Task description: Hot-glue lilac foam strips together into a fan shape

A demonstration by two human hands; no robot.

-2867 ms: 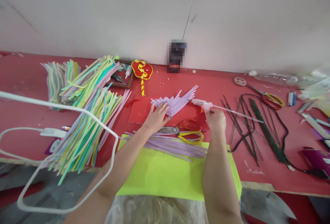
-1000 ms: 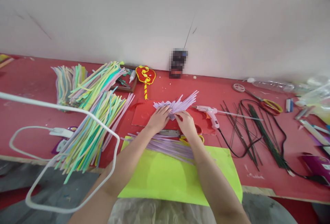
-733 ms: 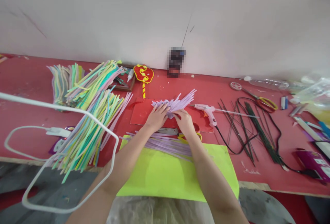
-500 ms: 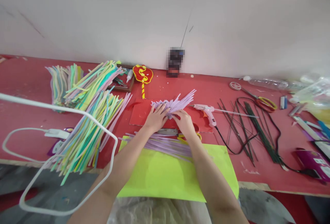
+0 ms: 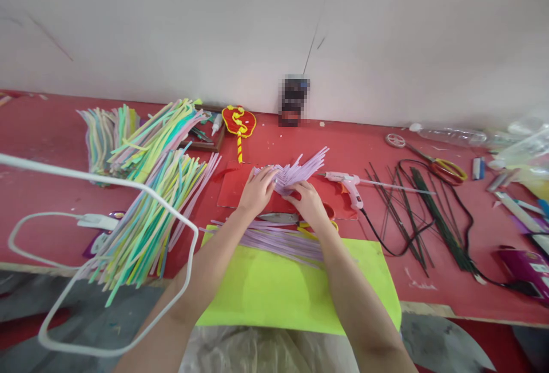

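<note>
A piece of lavender pipe cleaners [image 5: 302, 170], laid in a slanting, braid-like pattern, sits over the red board [image 5: 231, 187]. My left hand [image 5: 257, 191] bends its fingers over the left side of this piece, hiding that part. At its lower edge, my right hand [image 5: 309, 202] pinches with thumb and fingers. Just below the hands lie scissors [image 5: 278, 218], their handles partly behind my right wrist. Loose lavender pipe cleaners [image 5: 278, 242] spread across the top of a yellow-green cloth [image 5: 274, 298], between my forearms.
Bundles of multicoloured pipe cleaners [image 5: 141, 230] lie left, behind a white cable [image 5: 189, 247]. A red-and-yellow fan shape [image 5: 239, 121] is at the back. To the right are a pink glue gun [image 5: 349, 184], green stems [image 5: 437, 218], another pair of scissors [image 5: 446, 171] and a plastic bottle [image 5: 450, 135].
My left hand has shifted slightly left and up, its fingers drawn from flat to bent, uncovering the middle of the lavender piece. My right hand stays at the lower edge.
</note>
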